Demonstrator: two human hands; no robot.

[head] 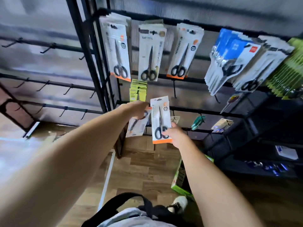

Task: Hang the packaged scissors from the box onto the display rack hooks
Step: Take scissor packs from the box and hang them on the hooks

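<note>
My right hand point(174, 133) pinches the lower end of a packaged pair of scissors point(159, 115), a white card with an orange bottom strip, held upright in front of the black display rack point(205, 112). My left hand point(137, 109) grips a second scissors pack point(137, 126) that hangs downward just left of the first. Above them, stacks of similar packs point(118, 51) hang on the top row of hooks. The green box point(180, 176) stands on the floor beside my right forearm.
A bare hook point(174, 89) juts out just above my hands. Green packs point(138, 90) hang behind my left hand. Blue and white packs point(229, 59) fill the right side. An unstocked rack with bare hooks point(49, 86) stands at the left. My shoe point(179, 203) is on the wood floor.
</note>
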